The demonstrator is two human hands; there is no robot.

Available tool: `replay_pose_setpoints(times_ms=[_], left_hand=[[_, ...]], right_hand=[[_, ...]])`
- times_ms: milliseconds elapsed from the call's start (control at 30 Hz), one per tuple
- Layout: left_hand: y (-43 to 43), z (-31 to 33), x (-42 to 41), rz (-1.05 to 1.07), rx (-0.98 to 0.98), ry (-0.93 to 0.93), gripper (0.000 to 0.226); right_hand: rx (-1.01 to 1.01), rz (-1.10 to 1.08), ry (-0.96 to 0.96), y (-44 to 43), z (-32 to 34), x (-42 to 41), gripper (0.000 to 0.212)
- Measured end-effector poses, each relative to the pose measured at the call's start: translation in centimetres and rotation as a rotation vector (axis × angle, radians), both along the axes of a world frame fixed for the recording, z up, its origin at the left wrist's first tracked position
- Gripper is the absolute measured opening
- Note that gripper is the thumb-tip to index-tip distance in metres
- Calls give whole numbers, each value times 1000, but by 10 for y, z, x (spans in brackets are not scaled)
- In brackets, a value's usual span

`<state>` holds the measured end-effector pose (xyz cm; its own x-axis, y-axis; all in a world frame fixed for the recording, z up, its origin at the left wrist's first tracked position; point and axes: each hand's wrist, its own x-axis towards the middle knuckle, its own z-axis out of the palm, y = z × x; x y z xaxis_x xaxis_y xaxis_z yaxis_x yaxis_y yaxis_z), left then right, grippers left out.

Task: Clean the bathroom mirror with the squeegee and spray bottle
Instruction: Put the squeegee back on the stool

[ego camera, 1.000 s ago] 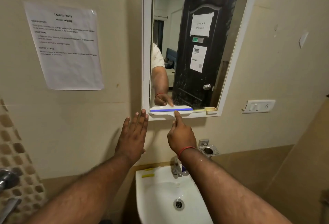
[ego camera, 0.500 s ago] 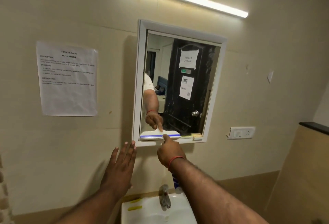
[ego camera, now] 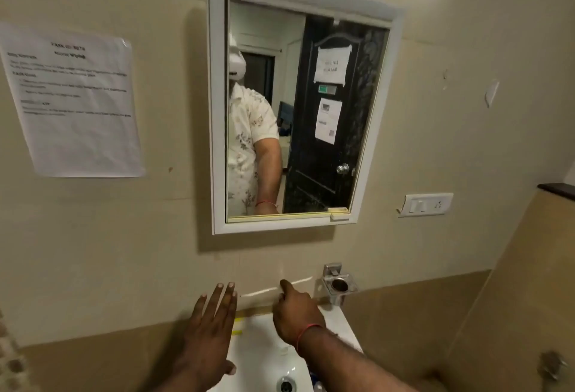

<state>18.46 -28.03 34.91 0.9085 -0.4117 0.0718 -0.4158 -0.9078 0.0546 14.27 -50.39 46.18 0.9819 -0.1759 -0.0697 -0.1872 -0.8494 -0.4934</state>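
Observation:
The white-framed mirror (ego camera: 217,111) hangs on the beige wall and reflects a person in a patterned shirt and a black door. Below it, above the sink, my right hand (ego camera: 297,317) grips the squeegee (ego camera: 261,291), which shows only as a thin, blurred white streak slanting up to the right against the wall. My index finger points up along it. A red thread circles that wrist. My left hand (ego camera: 211,329) is beside it on the left, fingers straight and together, holding nothing. I cannot pick out the spray bottle.
A white sink (ego camera: 339,320) with its drain (ego camera: 286,384) sits under my hands. A chrome cup holder (ego camera: 337,286) juts from the wall at the right. A switch plate (ego camera: 426,205) and a taped paper sheet (ego camera: 74,105) flank the mirror.
My right hand has dropped with the squeegee from the mirror's bottom edge down to just above the sink. My left hand has come down with it. The view has tilted.

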Motion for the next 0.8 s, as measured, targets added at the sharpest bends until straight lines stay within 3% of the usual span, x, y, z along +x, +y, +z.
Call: replay_pose_setpoints(times_ms=[133, 433, 700, 800], left_hand=[[-23, -39, -18, 4, 105, 69, 178], [-38, -131, -49, 32, 74, 199, 172], [-43, -170, -63, 14, 44, 179, 146], [-45, -175, -63, 19, 34, 181, 139]], right_hand=[[36, -7, 116, -12, -50, -2, 64], [109, -28, 278, -46, -150, -10, 59], [189, -102, 152, -70, -200, -28, 57], [219, -127, 310, -78, -219, -24, 54]])
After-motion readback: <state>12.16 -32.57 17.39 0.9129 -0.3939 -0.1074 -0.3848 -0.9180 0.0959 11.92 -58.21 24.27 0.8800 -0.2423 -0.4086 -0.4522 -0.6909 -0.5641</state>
